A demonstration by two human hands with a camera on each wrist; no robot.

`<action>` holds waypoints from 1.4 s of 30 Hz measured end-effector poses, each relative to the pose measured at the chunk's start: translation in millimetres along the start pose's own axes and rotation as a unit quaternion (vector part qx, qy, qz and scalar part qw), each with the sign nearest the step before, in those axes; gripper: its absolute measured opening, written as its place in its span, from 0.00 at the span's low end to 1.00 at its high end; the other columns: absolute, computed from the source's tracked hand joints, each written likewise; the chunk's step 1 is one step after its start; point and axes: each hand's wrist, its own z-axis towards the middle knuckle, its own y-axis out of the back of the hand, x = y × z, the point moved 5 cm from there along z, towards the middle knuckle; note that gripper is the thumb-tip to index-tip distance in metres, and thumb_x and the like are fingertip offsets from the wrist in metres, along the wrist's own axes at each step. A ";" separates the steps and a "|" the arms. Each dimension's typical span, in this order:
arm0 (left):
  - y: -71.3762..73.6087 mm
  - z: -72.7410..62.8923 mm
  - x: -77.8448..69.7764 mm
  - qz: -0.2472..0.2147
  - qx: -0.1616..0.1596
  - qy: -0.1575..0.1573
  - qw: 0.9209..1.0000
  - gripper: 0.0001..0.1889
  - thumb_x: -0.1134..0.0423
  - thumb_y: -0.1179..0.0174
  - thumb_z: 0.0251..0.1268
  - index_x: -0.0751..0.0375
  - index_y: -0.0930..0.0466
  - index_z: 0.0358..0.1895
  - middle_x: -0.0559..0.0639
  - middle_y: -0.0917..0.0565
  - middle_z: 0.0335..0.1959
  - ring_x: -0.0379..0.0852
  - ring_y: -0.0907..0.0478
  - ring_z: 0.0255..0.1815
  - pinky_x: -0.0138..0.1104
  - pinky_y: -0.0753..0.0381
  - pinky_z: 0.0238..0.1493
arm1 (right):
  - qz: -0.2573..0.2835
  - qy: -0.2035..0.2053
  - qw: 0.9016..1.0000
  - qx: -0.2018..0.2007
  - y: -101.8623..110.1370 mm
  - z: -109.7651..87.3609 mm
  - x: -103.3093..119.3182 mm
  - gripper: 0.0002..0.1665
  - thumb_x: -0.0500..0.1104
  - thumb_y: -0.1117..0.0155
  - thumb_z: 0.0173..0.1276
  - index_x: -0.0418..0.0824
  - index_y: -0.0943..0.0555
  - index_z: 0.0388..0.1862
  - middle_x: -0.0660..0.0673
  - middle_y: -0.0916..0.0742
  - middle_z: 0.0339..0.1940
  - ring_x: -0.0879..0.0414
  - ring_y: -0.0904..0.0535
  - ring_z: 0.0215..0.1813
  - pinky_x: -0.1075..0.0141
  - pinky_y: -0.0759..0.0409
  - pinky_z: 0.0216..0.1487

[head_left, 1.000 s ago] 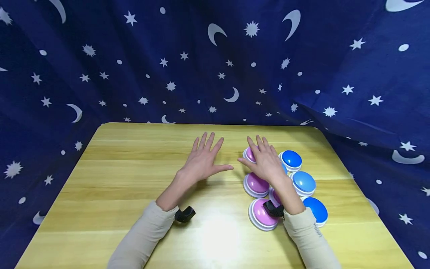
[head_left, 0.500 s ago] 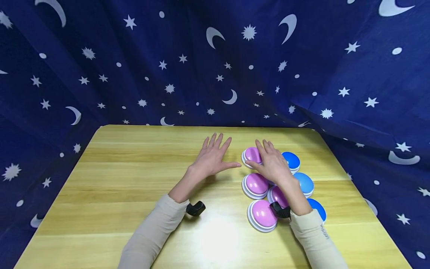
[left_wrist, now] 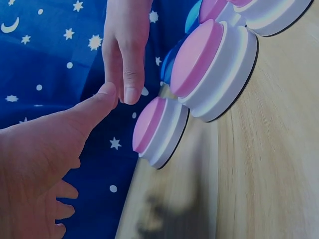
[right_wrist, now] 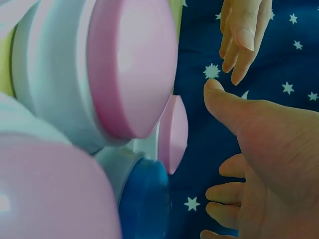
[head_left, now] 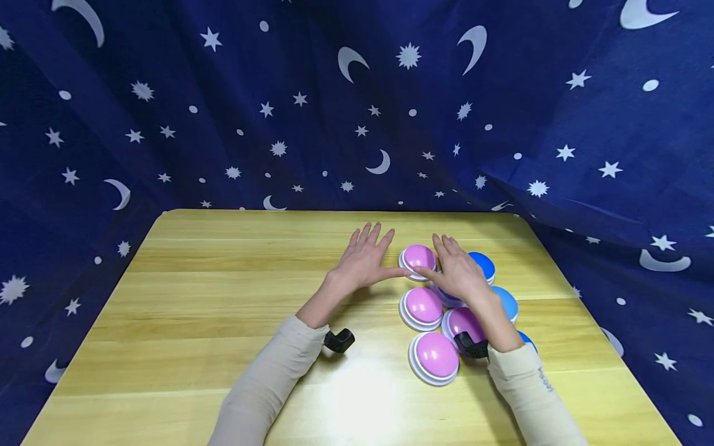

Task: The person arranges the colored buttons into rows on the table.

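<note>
My left hand [head_left: 362, 260] hovers over the table, left of a group of pink and blue dome push buttons on white bases. Its fingers are spread and straight, the thumb reaching right to the edge of the back pink button [head_left: 419, 256]. My right hand [head_left: 460, 272] is held over the group with straight fingers, partly covering the back blue button [head_left: 483, 265]. Both thumb tips nearly meet in the head view. In the left wrist view, pink buttons [left_wrist: 197, 59] stand below the hands. A blue button [right_wrist: 144, 199] shows in the right wrist view. Neither hand holds anything.
More buttons stand nearer the front: a front pink button [head_left: 437, 354], a middle pink button [head_left: 424, 305] and a light blue button [head_left: 506, 302]. Black wrist cameras [head_left: 339, 341] are strapped on. A dark blue star-and-moon curtain [head_left: 312, 111] surrounds the wooden table [head_left: 184, 322].
My left hand has moved right toward the buttons, and my right hand has shifted slightly right, uncovering the back pink button. The buttons keep their places; the view tilts a little.
</note>
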 end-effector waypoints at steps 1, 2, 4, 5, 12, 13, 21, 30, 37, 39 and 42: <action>-1.0 1.1 -0.3 -0.002 0.002 0.001 1.000 0.54 0.20 0.54 0.58 0.51 0.50 0.80 0.62 0.52 0.79 0.60 0.59 0.79 0.52 0.60 0.77 | 0.001 -0.002 1.000 0.004 -0.3 0.4 -1.1 0.56 0.66 0.43 0.70 0.28 0.48 0.78 0.25 0.42 0.76 0.33 0.51 0.77 0.37 0.47 0.72; -2.1 2.2 -0.6 -0.003 0.003 0.001 1.000 0.54 0.20 0.54 0.58 0.51 0.50 0.80 0.63 0.52 0.79 0.60 0.59 0.79 0.52 0.60 0.77 | 0.002 -0.004 1.000 0.008 -0.7 0.8 -2.2 0.56 0.67 0.43 0.70 0.28 0.48 0.78 0.25 0.42 0.76 0.33 0.52 0.77 0.37 0.48 0.72; -4.1 4.0 -1.4 -0.007 0.006 0.001 1.000 0.54 0.20 0.53 0.58 0.52 0.50 0.80 0.63 0.52 0.79 0.60 0.59 0.79 0.52 0.61 0.77 | 0.003 -0.010 1.000 0.014 -1.8 1.4 -4.8 0.57 0.68 0.43 0.70 0.28 0.48 0.78 0.25 0.42 0.76 0.33 0.51 0.77 0.37 0.48 0.72; -5.1 4.9 -1.8 -0.008 0.009 0.001 1.000 0.54 0.21 0.53 0.58 0.52 0.50 0.80 0.63 0.52 0.79 0.60 0.59 0.79 0.52 0.62 0.77 | 0.003 -0.013 1.000 0.017 -2.6 1.7 -6.2 0.57 0.68 0.43 0.69 0.28 0.48 0.77 0.25 0.42 0.76 0.33 0.51 0.77 0.37 0.47 0.72; -10.1 9.4 -4.5 -0.008 0.021 0.006 1.000 0.54 0.21 0.51 0.57 0.53 0.50 0.80 0.63 0.50 0.79 0.60 0.58 0.79 0.51 0.62 0.77 | 0.006 -0.029 0.999 0.036 -7.1 2.6 -12.6 0.58 0.68 0.43 0.69 0.28 0.48 0.78 0.26 0.42 0.76 0.33 0.51 0.77 0.35 0.46 0.71; -10.6 9.9 -4.7 -0.006 0.022 0.006 1.000 0.54 0.21 0.51 0.57 0.53 0.50 0.80 0.63 0.50 0.79 0.60 0.58 0.79 0.51 0.61 0.77 | 0.007 -0.031 0.999 0.040 -7.6 2.7 -13.0 0.58 0.69 0.43 0.68 0.28 0.48 0.78 0.26 0.42 0.76 0.34 0.51 0.77 0.35 0.45 0.70; -21.0 16.5 -4.9 -0.026 0.034 0.003 0.999 0.56 0.23 0.47 0.56 0.58 0.51 0.80 0.62 0.49 0.79 0.58 0.57 0.79 0.49 0.60 0.77 | 0.015 -0.039 0.996 0.074 -13.9 5.2 -15.6 0.60 0.71 0.44 0.67 0.27 0.49 0.77 0.27 0.42 0.77 0.34 0.51 0.78 0.36 0.45 0.71; -33.4 24.4 -4.7 -0.066 0.031 -0.019 0.997 0.57 0.28 0.39 0.55 0.63 0.48 0.78 0.63 0.43 0.77 0.58 0.50 0.78 0.46 0.55 0.77 | 0.041 -0.007 0.996 0.084 -18.4 9.3 -15.7 0.59 0.65 0.38 0.67 0.23 0.46 0.75 0.25 0.39 0.75 0.32 0.46 0.75 0.39 0.44 0.72; -37.3 28.7 -3.1 -0.105 0.032 -0.025 0.994 0.55 0.33 0.34 0.56 0.65 0.48 0.77 0.64 0.42 0.76 0.58 0.48 0.77 0.44 0.51 0.77 | 0.053 0.021 0.994 0.094 -15.6 12.7 -12.4 0.56 0.62 0.37 0.68 0.21 0.44 0.73 0.22 0.36 0.72 0.30 0.40 0.72 0.39 0.40 0.70; -38.3 29.5 -3.2 -0.119 0.033 -0.024 0.992 0.55 0.35 0.33 0.56 0.65 0.48 0.78 0.64 0.42 0.76 0.57 0.46 0.77 0.44 0.48 0.76 | 0.057 0.026 0.993 0.097 -16.2 13.9 -13.5 0.55 0.61 0.36 0.68 0.20 0.43 0.72 0.22 0.34 0.70 0.30 0.38 0.71 0.40 0.39 0.70; -40.5 30.9 -3.9 -0.135 0.035 -0.022 0.990 0.55 0.36 0.31 0.55 0.64 0.47 0.78 0.62 0.41 0.76 0.55 0.44 0.76 0.43 0.43 0.74 | 0.066 0.028 0.992 0.106 -18.7 15.8 -16.3 0.55 0.60 0.35 0.67 0.19 0.44 0.72 0.22 0.33 0.69 0.30 0.36 0.70 0.41 0.37 0.69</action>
